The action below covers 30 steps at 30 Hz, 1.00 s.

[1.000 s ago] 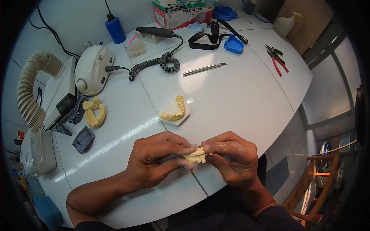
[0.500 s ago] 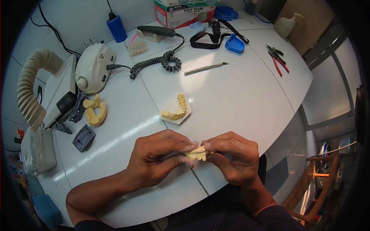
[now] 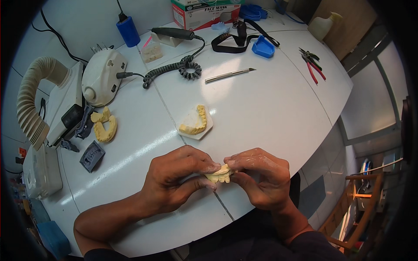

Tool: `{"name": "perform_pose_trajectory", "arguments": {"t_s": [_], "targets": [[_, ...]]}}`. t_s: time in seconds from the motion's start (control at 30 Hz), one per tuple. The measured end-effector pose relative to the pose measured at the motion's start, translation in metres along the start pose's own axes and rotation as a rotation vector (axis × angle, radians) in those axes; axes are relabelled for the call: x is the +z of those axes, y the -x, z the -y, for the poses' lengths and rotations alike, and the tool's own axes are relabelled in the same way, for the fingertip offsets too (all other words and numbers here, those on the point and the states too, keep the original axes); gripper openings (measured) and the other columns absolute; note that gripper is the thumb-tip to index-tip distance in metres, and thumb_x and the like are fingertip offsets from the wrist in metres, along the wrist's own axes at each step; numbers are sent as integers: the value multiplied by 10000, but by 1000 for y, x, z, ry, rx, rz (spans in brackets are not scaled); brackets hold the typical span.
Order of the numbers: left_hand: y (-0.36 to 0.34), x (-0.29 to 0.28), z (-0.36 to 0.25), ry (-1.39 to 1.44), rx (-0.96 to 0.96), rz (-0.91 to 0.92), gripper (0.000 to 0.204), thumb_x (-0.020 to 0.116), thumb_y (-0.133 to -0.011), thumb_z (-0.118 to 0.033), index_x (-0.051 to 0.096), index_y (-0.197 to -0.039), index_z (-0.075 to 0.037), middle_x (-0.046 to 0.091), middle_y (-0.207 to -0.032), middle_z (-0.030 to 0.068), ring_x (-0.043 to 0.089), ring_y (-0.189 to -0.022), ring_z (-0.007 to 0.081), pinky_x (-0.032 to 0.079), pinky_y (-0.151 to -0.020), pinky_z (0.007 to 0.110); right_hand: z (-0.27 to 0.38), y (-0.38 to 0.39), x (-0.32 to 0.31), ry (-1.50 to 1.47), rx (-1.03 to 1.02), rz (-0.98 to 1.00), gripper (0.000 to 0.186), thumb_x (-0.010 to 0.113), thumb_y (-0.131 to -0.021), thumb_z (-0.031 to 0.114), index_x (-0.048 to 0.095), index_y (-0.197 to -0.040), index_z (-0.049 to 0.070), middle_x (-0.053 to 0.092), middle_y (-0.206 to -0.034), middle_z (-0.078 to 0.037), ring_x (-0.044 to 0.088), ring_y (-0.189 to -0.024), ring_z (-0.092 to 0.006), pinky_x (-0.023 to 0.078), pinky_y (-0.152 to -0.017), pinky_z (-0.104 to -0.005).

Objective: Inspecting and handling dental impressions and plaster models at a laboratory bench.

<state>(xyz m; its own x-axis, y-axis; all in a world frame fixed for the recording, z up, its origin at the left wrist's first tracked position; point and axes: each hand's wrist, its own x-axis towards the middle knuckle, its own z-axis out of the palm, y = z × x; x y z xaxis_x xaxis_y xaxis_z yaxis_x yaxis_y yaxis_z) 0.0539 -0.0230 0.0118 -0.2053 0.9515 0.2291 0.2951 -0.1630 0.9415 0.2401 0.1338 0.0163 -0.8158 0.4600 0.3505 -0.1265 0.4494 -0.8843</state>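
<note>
The left hand (image 3: 179, 173) and the right hand (image 3: 262, 176) meet over the near part of the white worktop (image 3: 270, 126), both pinching one small yellow toothed piece (image 3: 221, 176). The left thumb and fingertips grip its left end and the right ones its right end, with the teeth turned down and toward the person. Pale dust coats the fingertips of both hands.

Just beyond them lies a dental model (image 3: 196, 124), a curved yellow row of teeth on a white base. Well to the left, a grey mould (image 3: 92, 156) sits near a clear plastic box (image 3: 47, 174); a little farther off, a yellow horseshoe cast (image 3: 105, 131) lies with a smaller yellow fragment (image 3: 101, 115) at its far end, beside a strip of dark grey material (image 3: 84, 123).

Past the model, a craft knife (image 3: 228, 76) lies with its blade pointing right, and red-handled pliers (image 3: 311, 67) rest near the right edge. At the far left stand a ribbed hose (image 3: 35, 91) and a white control unit (image 3: 103, 77), whose coiled cable (image 3: 162, 71) leads to a black handpiece (image 3: 173, 33) on a stand. Farther right are a black strap (image 3: 228, 48), a blue tray (image 3: 263, 47) and, behind, a red-and-white carton (image 3: 207, 18).
</note>
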Motion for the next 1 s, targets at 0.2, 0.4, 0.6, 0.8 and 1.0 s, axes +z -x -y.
{"name": "perform_pose_trajectory", "arguments": {"t_s": [0.2,0.4,0.6,0.8,1.0], "targets": [[2,2,-1,-5,17,-1,333,868,-794,38,749,-1100,-23,732,-1105,123,741,-1017,214,621,-867,321,-2,-1,1,22,-43,-8,225,798,-824,-76,773,-1029,14,769,-1045,-163,776,-927,-258,630,-798,-330],[2,1,-3,-58,74,-16,297,882,-786,4,753,-1049,-48,756,-1068,132,751,-1042,249,622,-894,375,-5,-3,-1,63,-156,-6,244,821,-781,-76,789,-995,36,770,-1061,-132,735,-1041,-288,628,-840,-366],[2,3,-2,-279,264,-72,250,878,-812,-48,759,-1028,-91,758,-1085,128,753,-1045,268,598,-971,476,-8,0,0,29,-169,-10,243,809,-775,-97,794,-974,42,751,-1090,-145,726,-1065,-304,632,-833,-377],[4,7,4,-243,330,-84,211,817,-849,-10,792,-1049,-72,721,-1136,137,725,-1040,264,603,-960,424,-6,3,0,-18,-164,-10,267,773,-770,-133,798,-959,53,733,-1118,-172,732,-1090,-322,643,-882,-398],[5,13,2,-113,280,-125,207,823,-831,30,783,-1021,-42,695,-1132,135,716,-1093,281,633,-960,382,-8,2,1,-16,-201,-15,275,757,-763,-143,796,-949,55,732,-1117,-165,735,-1092,-330,643,-909,-409]]}}
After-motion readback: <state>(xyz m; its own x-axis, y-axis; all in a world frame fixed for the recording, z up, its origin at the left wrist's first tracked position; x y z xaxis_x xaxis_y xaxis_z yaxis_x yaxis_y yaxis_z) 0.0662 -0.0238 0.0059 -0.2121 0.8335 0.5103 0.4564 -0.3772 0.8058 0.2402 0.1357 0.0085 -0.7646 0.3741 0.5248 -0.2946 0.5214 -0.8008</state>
